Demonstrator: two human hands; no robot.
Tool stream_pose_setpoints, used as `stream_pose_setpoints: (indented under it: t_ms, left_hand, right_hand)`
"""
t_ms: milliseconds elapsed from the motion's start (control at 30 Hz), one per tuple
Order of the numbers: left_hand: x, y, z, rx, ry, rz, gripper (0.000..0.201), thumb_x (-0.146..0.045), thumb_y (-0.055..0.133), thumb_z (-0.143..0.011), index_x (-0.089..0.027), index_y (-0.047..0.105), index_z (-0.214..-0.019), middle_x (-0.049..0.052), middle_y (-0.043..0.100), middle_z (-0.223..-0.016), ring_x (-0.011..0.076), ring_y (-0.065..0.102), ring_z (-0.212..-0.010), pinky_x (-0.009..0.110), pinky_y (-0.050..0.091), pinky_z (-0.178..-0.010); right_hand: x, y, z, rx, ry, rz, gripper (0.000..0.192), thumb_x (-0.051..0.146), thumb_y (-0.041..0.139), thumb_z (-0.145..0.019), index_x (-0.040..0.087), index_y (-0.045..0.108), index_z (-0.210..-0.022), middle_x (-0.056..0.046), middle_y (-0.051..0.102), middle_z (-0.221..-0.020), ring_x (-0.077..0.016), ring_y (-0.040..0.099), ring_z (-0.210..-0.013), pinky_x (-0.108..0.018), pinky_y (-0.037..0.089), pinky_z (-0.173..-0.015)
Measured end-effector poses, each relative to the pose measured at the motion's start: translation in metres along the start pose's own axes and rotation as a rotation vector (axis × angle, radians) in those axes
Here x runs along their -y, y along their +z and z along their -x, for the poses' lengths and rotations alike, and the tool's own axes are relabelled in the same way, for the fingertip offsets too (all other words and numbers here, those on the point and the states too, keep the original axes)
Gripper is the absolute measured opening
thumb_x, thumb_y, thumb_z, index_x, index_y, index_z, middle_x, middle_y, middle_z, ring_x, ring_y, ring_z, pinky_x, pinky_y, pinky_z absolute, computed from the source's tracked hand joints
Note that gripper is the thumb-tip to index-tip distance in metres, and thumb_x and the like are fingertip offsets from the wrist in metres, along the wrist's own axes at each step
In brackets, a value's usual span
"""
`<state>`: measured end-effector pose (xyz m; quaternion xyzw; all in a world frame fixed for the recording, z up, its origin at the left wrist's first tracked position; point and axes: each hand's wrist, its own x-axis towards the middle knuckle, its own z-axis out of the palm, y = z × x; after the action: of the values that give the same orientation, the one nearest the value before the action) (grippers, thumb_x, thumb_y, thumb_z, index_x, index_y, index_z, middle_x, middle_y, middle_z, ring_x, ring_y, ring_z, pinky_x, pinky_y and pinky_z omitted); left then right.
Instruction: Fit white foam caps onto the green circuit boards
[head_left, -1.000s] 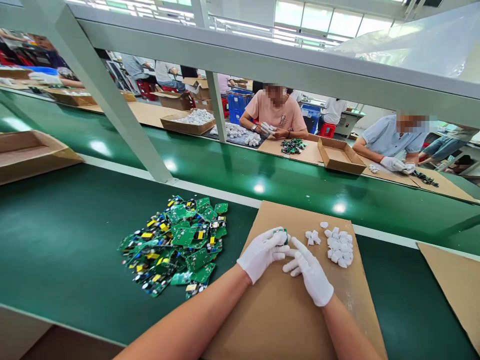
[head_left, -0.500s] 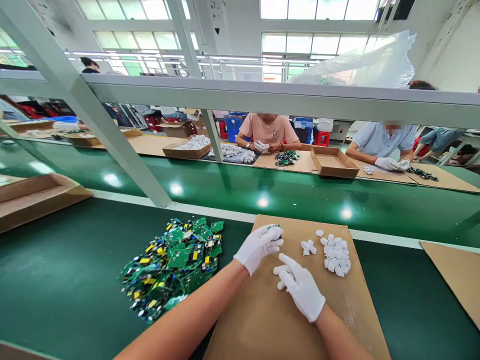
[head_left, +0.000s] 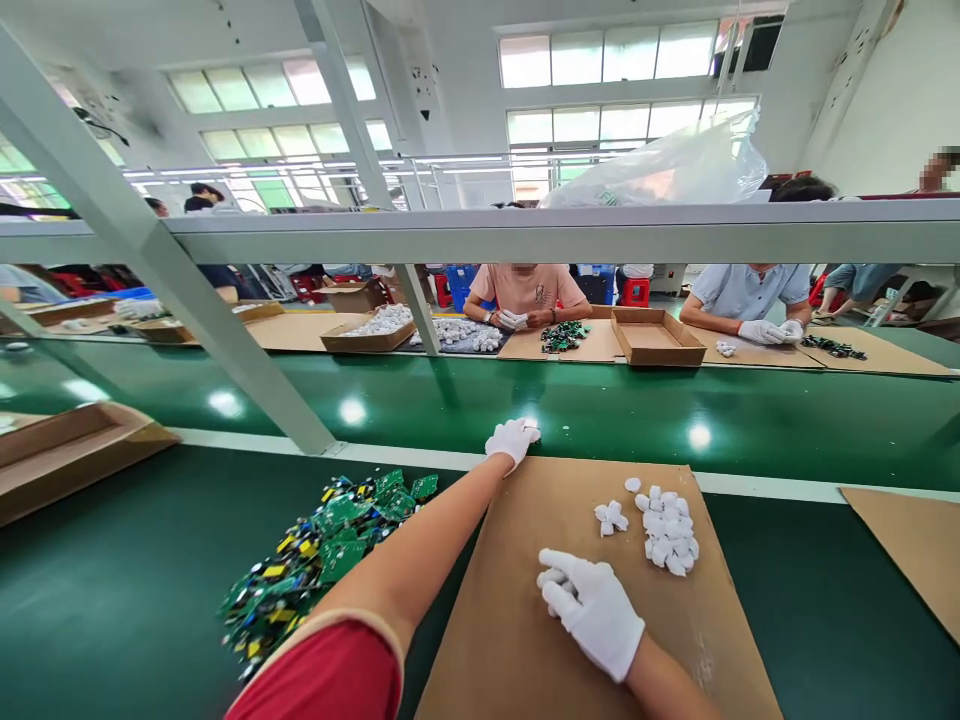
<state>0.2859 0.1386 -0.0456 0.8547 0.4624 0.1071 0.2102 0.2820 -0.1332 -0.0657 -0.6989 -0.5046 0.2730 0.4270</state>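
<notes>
The left hand (head_left: 512,441), gloved in white, is stretched forward past the far edge of the cardboard sheet (head_left: 525,600), out over the green conveyor belt (head_left: 600,410). Its fingers are curled inward, and a small white piece seems to sit at the fingertips, though the glove and the piece are the same colour and I cannot tell for certain whether anything is held. By the look of it, this is the step of setting a finished piece out on the belt.

The right hand (head_left: 592,610) rests on the cardboard near the body, fingers loosely bent, nothing visibly clamped in it.

Just beyond the right hand lies a heap of small white plastic parts (head_left: 667,525), with a few strays beside it (head_left: 609,517). To the left of the cardboard, on the dark green bench, is a pile of green circuit boards (head_left: 322,555).

The next move, as I judge it, calls for the left hand to draw back to the circuit boards and the right to reach the white parts, so a fresh pair can be brought together over the cardboard.

Across the belt, other people (head_left: 525,290) work with their own boards and cardboard trays (head_left: 649,340).
</notes>
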Motion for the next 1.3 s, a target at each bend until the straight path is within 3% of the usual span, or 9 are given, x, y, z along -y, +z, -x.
stream_pose_setpoints:
  t_ms: [167,300,433,567,733,833,967,1200,1300]
  left_hand:
    - [0.024,-0.023,-0.003,0.019,0.026,-0.140,0.060,-0.046,0.031,-0.084,-0.014,0.035,-0.135,0.016,0.044,-0.134,0.0285,0.039,-0.122,0.036,0.036,-0.090]
    - [0.056,-0.061,0.018,0.144,0.157,-0.258,0.053,-0.047,0.041,-0.080,-0.023,0.047,-0.127,0.010,0.050,-0.130,0.0257,0.043,-0.119,0.033,0.034,-0.093]
    - [0.105,-0.098,0.053,0.220,0.121,-0.386,0.053,-0.046,0.052,-0.073,-0.020,0.056,-0.119,0.015,0.054,-0.124,0.0355,0.043,-0.117,0.047,0.031,-0.094]
    - [0.134,-0.106,0.086,0.278,0.096,-0.398,0.052,-0.044,0.047,-0.077,-0.017,0.056,-0.120,0.017,0.058,-0.118,0.0343,0.047,-0.114,0.044,0.034,-0.092]
    - [0.123,-0.092,0.104,0.288,0.224,-0.334,0.043,-0.042,0.049,-0.077,-0.030,0.058,-0.117,0.006,0.062,-0.116,0.0275,0.036,-0.127,0.038,0.030,-0.098]
    - [0.109,-0.087,0.105,0.297,0.292,-0.285,0.037,-0.038,0.053,-0.074,-0.035,0.062,-0.110,0.001,0.064,-0.114,0.0240,0.047,-0.118,0.035,0.026,-0.102]
    - [0.100,-0.091,0.102,0.304,0.301,-0.231,0.039,-0.036,0.054,-0.074,-0.034,0.061,-0.112,0.000,0.066,-0.110,0.0221,0.056,-0.106,0.031,0.033,-0.096]
    - [0.085,-0.078,0.110,0.277,0.328,-0.154,0.039,-0.032,0.072,-0.056,-0.034,0.067,-0.095,0.002,0.065,-0.111,0.0276,0.051,-0.112,0.047,0.007,-0.106]
    - [0.077,-0.074,0.108,0.196,0.288,-0.087,0.019,-0.030,0.063,-0.069,-0.028,0.070,-0.086,0.006,0.070,-0.085,0.0272,0.057,-0.099,0.050,0.004,-0.105]
  right_hand:
    - [-0.005,0.002,-0.001,-0.017,-0.031,-0.052,0.030,0.032,0.048,-0.081,0.022,0.066,-0.103,0.003,0.065,-0.061,-0.0105,0.056,-0.052,-0.021,0.043,-0.060]
    - [-0.007,0.003,-0.002,-0.021,-0.016,-0.069,0.029,0.035,0.048,-0.082,0.023,0.067,-0.100,0.003,0.064,-0.060,-0.0108,0.057,-0.052,-0.021,0.043,-0.060]
    - [-0.008,0.003,-0.001,-0.014,0.002,-0.074,0.032,0.036,0.050,-0.081,0.023,0.066,-0.105,0.002,0.065,-0.063,-0.0119,0.058,-0.054,-0.022,0.044,-0.061]
    - [-0.008,0.002,0.000,-0.006,0.005,-0.043,0.035,0.036,0.049,-0.082,0.023,0.064,-0.110,0.001,0.068,-0.070,-0.0138,0.060,-0.059,-0.026,0.047,-0.067]
    - [-0.007,0.002,0.000,0.007,0.002,-0.048,0.036,0.037,0.047,-0.084,0.020,0.062,-0.112,-0.001,0.069,-0.073,-0.0141,0.061,-0.059,-0.028,0.049,-0.067]
    - [-0.009,0.002,0.000,0.011,-0.001,-0.087,0.036,0.037,0.048,-0.083,0.019,0.061,-0.112,-0.001,0.070,-0.076,-0.0142,0.062,-0.060,-0.028,0.050,-0.067]
    - [-0.011,0.003,0.000,0.035,0.004,-0.125,0.037,0.035,0.047,-0.083,0.018,0.061,-0.113,-0.003,0.070,-0.083,-0.0144,0.062,-0.063,-0.029,0.050,-0.067]
    - [0.001,-0.012,0.005,0.085,0.105,-0.442,0.042,0.044,0.051,-0.081,0.017,0.058,-0.113,-0.008,0.069,-0.091,-0.0160,0.063,-0.062,-0.030,0.050,-0.057]
    - [0.000,-0.027,0.007,-0.107,0.078,-0.348,0.041,0.042,0.049,-0.082,0.016,0.059,-0.112,-0.010,0.068,-0.094,-0.0197,0.064,-0.071,-0.032,0.051,-0.060]
